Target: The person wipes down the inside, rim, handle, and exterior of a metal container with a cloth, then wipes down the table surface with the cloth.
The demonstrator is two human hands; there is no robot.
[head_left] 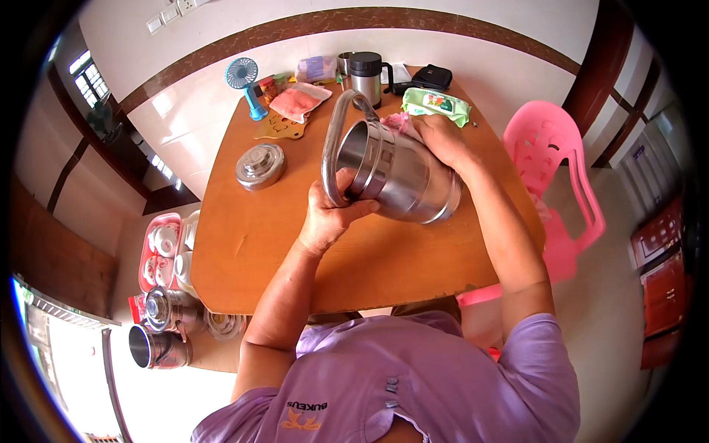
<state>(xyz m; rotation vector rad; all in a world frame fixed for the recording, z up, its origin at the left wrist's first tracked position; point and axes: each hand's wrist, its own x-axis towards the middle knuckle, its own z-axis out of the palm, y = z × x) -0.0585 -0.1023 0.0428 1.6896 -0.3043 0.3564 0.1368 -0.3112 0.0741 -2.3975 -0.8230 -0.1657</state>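
Observation:
A shiny steel pail-like pot (413,177) with a thick bail handle (338,125) lies tilted on its side above the wooden table (251,244), its mouth facing left. My left hand (330,216) is closed on its rim, near the foot of the handle, with some fingers inside the mouth. My right hand (442,140) presses a pink cloth (399,122) against the pot's upper outer wall; its fingertips are partly hidden. A round steel lid (260,166) rests on the table to the left.
Along the back stand a blue fan (242,77), a pink packet (300,101), a steel thermos mug (366,77), a green wipes pack (437,106) and a black pouch (432,77). A pink chair (543,129) is at right. Bowls (164,240) and pots (159,347) sit lower left.

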